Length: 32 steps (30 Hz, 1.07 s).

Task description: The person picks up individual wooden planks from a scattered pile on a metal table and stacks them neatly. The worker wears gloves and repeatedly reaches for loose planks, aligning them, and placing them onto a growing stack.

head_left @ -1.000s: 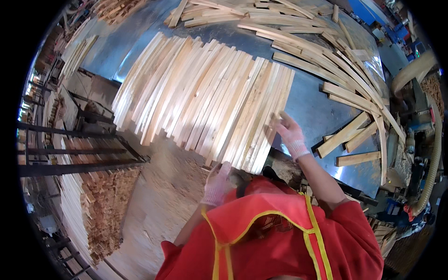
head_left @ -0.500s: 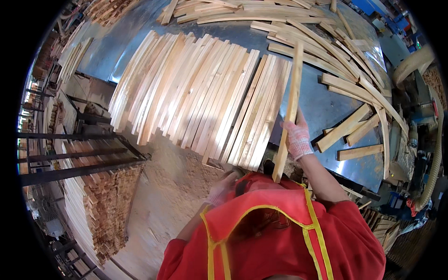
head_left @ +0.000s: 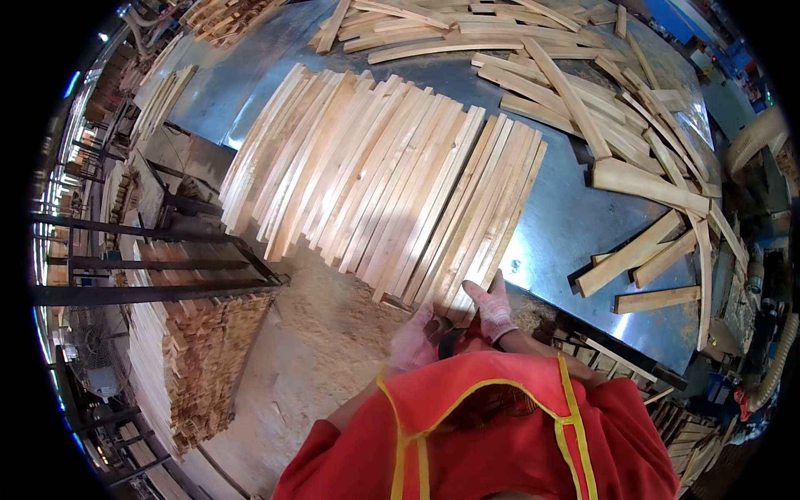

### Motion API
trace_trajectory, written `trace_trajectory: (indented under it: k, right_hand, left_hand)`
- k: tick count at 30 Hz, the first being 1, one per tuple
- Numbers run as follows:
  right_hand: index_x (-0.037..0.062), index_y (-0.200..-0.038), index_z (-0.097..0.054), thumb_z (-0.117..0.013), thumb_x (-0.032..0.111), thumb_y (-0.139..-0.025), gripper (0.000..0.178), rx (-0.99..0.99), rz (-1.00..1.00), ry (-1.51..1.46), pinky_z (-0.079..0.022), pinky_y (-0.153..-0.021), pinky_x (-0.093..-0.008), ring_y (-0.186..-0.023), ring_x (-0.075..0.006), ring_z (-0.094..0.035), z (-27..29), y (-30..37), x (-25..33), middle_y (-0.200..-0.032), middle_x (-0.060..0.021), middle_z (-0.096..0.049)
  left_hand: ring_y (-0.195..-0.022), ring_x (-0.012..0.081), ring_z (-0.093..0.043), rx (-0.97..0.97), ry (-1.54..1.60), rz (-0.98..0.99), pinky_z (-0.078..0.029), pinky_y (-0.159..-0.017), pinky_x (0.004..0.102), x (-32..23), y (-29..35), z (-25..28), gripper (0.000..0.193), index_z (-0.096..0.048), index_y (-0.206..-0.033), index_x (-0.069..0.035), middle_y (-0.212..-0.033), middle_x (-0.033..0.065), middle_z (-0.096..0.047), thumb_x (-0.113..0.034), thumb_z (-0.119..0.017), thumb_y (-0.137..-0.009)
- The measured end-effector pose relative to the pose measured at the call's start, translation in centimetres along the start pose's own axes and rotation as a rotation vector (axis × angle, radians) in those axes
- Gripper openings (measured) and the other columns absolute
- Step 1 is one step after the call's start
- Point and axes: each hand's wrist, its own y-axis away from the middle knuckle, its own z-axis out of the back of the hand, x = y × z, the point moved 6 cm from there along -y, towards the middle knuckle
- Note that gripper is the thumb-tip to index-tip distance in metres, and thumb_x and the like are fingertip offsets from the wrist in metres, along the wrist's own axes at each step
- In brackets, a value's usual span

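A row of pale wooden strips (head_left: 367, 179) lies side by side on a metal table, near ends jutting over its front edge. My right hand (head_left: 493, 308), in a light pinkish work glove, grips the near end of the rightmost wooden strips (head_left: 492, 225), thumb lying on top. Just left of it, my left hand (head_left: 411, 342), gloved too, is at the near ends of the same strips. It is blurred by motion and its fingers are partly hidden. A narrow dark gap separates this right-hand group from the rest of the row.
Loose, partly curved wooden pieces (head_left: 575, 108) lie jumbled across the far and right parts of the metal table (head_left: 542, 242). Short blocks (head_left: 658, 300) rest at its right. A tall stack of strips (head_left: 204, 367) stands left behind a dark metal frame (head_left: 150, 293). Sawdust covers the floor (head_left: 333, 321).
The strip my right hand held apart now lies at the row's right end. My right hand has come down and left to the near ends; my left hand has moved up beside it.
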Motion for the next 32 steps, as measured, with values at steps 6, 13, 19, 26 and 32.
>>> trace_trajectory:
  k: [6, 13, 19, 26, 32]
  right_hand:
    - [-0.0029, -0.168, -0.019, -0.095, 0.02, -0.078, 0.12, -0.098, 0.094, -0.041, -0.036, -0.122, -0.0372, -0.151, -0.0314, -0.041, 0.0, -0.8, -1.8, -0.163, -0.024, -0.043]
    - [-0.0013, -0.168, -0.017, -0.09, 0.006, -0.081, 0.114, -0.062, 0.133, -0.125, -0.049, -0.111, -0.0376, -0.135, -0.0306, -0.057, -0.6, -0.8, -2.2, -0.154, -0.0227, -0.053]
    - [0.0059, -0.162, -0.036, -0.079, -0.005, -0.084, 0.091, 0.023, 0.202, -0.139, -0.058, -0.097, -0.0369, -0.115, -0.0253, -0.067, 2.1, 6.5, 3.8, -0.134, -0.0132, -0.066]
    - [0.0001, -0.162, -0.034, -0.083, 0.018, -0.088, 0.09, 0.241, 0.068, 0.016, -0.059, -0.09, -0.0368, -0.108, -0.0243, -0.069, -10.6, 5.1, 9.0, -0.127, -0.0163, -0.07]
    - [0.0065, -0.171, 0.007, -0.08, 0.061, -0.088, 0.131, 0.58, -0.007, 1.165, -0.051, -0.054, -0.0339, -0.061, -0.0226, -0.065, -16.0, 2.4, 6.5, -0.077, -0.0113, -0.068]
  left_hand:
    - [-0.096, 0.0181, -0.064, 0.346, -0.017, 0.066, -0.054, -0.09, 0.0367, -6.2, 3.0, -2.2, 0.049, -0.06, -0.137, -0.003, -0.122, 0.0101, -0.065, -0.041, -0.066, -0.106]
    - [-0.098, 0.0218, -0.071, 0.297, -1.11, -0.24, -0.061, -0.083, 0.035, -10.3, -3.1, -9.0, 0.084, -0.038, -0.163, 0.0, -0.127, 0.0161, -0.071, -0.027, -0.076, -0.093]
    - [-0.11, 0.0224, -0.067, 0.448, -0.894, -0.519, -0.057, -0.092, 0.035, -11.2, 2.1, -4.9, 0.083, -0.033, -0.167, -0.007, -0.131, 0.0186, -0.066, -0.009, -0.074, -0.095]
    - [-0.136, 0.0419, -0.059, 0.146, -1.211, -0.765, -0.046, -0.116, 0.0452, -18.5, 0.8, -3.0, 0.087, -0.038, -0.162, -0.002, -0.147, 0.0293, -0.059, -0.044, -0.073, -0.095]
    - [-0.147, 0.0396, -0.051, -0.166, -1.675, -0.601, -0.039, -0.123, 0.0417, -21.9, -2.7, -5.1, 0.103, -0.02, -0.169, -0.004, -0.155, 0.0292, -0.053, -0.057, -0.068, -0.095]
